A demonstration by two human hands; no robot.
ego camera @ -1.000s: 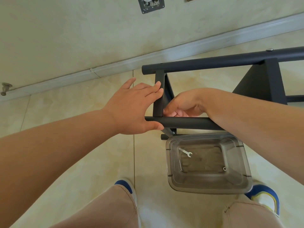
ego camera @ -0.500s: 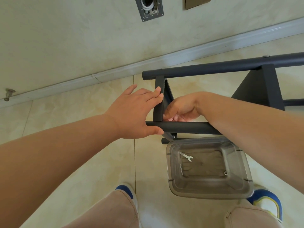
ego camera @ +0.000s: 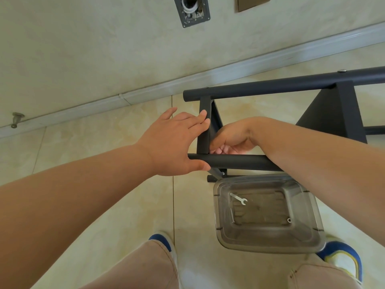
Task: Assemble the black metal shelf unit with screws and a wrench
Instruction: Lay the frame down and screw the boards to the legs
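Shelf unit (ego camera: 270, 86): on the floor before us; we judge it rigid, heavy.
Left hand (ego camera: 175, 142): grip flat, steadying the front tube (ego camera: 239, 161).
Right hand (ego camera: 231, 140): fingers curled inside the joint; contents unclear.
Wrench (ego camera: 238, 198): in the tub (ego camera: 268, 247).
Hold: by the tubes.

The black metal shelf unit (ego camera: 270, 163) lies on its side on the tiled floor, its round tubes running left to right. A near tube and a far tube are joined by a flat upright crosspiece at the left end, with a triangular panel behind it. A second panel stands farther right. A small silver wrench (ego camera: 238, 198) lies flat inside a clear plastic container (ego camera: 312, 243), just in front of the frame. A small screw (ego camera: 289, 220) lies near the container's right side.
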